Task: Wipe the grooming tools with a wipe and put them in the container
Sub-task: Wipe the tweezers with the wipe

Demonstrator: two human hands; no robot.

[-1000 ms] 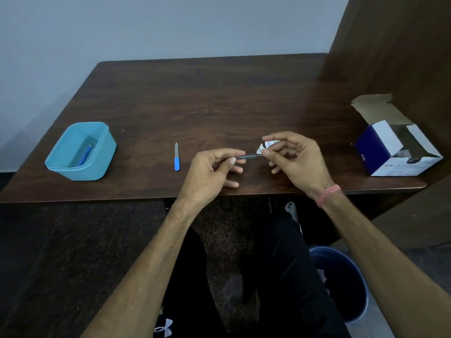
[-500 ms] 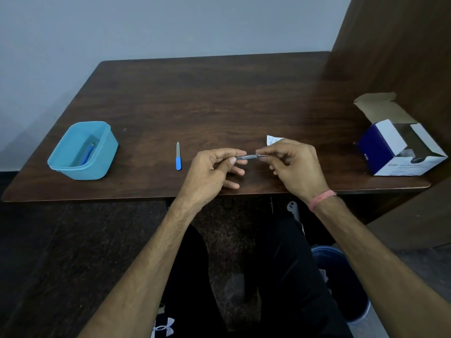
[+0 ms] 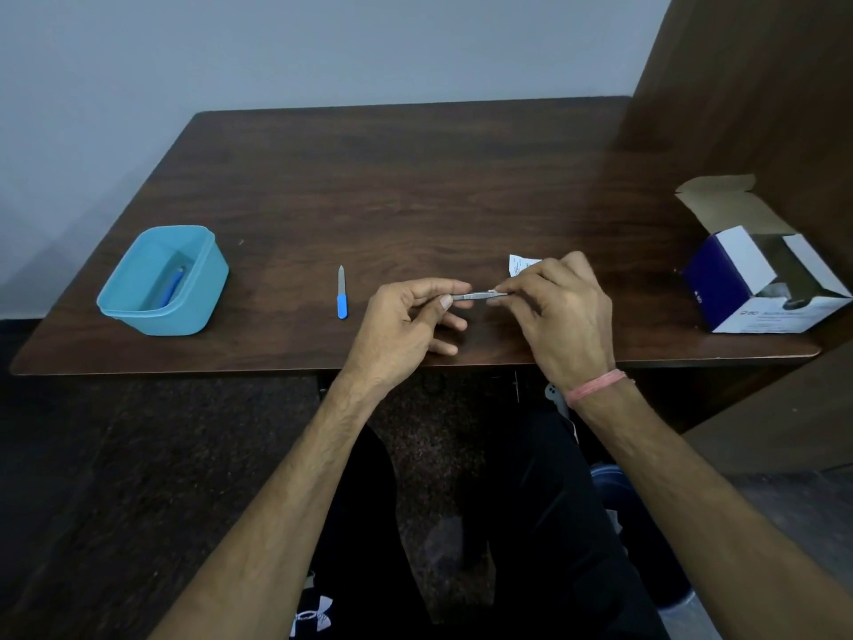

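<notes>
Table: dark wooden table point(image 3: 415, 187) against a pale wall, wooden panel on the right.
On it: blue tub point(image 3: 161, 281) at left holding a blue tool; nail file point(image 3: 341, 292) lying flat near the middle; open box point(image 3: 766, 279) at right.
Left hand point(image 3: 406, 325): thumb and forefinger pinch one end of the metal tool point(image 3: 473, 296) — held level above the near edge.
Right hand point(image 3: 558, 311): fingers curled, pinching the tool's other end; a white wipe point(image 3: 519, 263) peeks out behind the knuckles — whether it is gripped cannot be told.
</notes>
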